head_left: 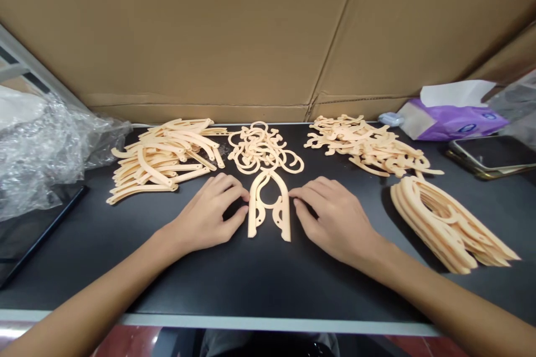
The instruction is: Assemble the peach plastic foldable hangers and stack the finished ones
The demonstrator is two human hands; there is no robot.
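Note:
A cream folding clothes hanger lies flat on the black table, its two arms folded down side by side below the top joint. My left hand rests at its left side, thumb and forefinger apart, fingertips against the left arm's outer edge. On the opposite side, my right hand has bent, parted fingers with the tips at or very near the right arm. Neither hand wraps round the hanger. Just behind it is a small pile of cream hanger hooks.
Curved hanger arms are heaped back left, small curved pieces back right. A stack of folded hangers sits beyond my right forearm. Tissue pack and phone are far right; bubble wrap is left. Cardboard stands behind.

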